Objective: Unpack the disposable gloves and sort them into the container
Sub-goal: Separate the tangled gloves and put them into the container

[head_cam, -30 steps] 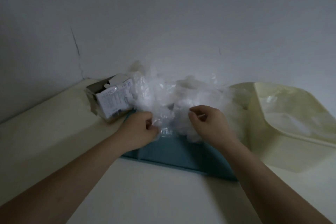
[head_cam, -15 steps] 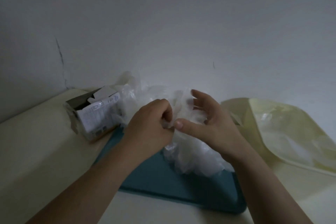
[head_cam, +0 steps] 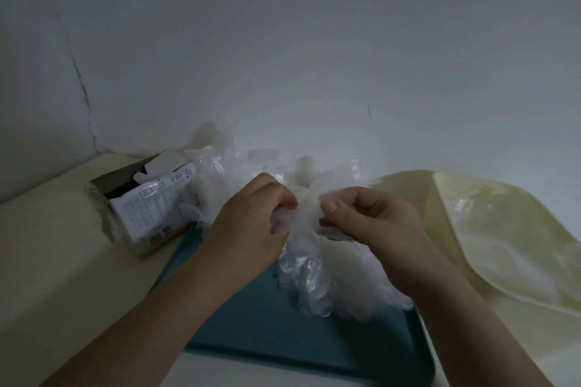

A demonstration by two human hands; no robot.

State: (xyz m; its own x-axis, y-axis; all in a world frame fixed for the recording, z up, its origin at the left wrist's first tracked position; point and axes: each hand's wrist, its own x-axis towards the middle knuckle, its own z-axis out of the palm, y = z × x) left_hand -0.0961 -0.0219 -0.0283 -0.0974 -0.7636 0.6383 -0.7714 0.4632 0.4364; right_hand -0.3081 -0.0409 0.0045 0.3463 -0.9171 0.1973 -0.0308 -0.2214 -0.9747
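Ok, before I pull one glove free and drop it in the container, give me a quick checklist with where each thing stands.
1. Left hand pinching the glove pile: ok.
2. Right hand pinching the same clump: ok.
3. Only one glove pinched: cannot tell, the film is bunched.
4. Pile over the teal tray: ok.
5. Cream container open, at the right: ok.
6. Box emptied: cannot tell.

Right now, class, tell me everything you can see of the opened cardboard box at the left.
The cardboard box lies tipped on its side on the cream table, left of the teal tray. Its top flaps stand open toward the wall, showing a dark inside. The white printed face carries small text, too blurred to read, and the lower edge looks orange. Clear plastic gloves spill against its right side. Neither hand touches it.
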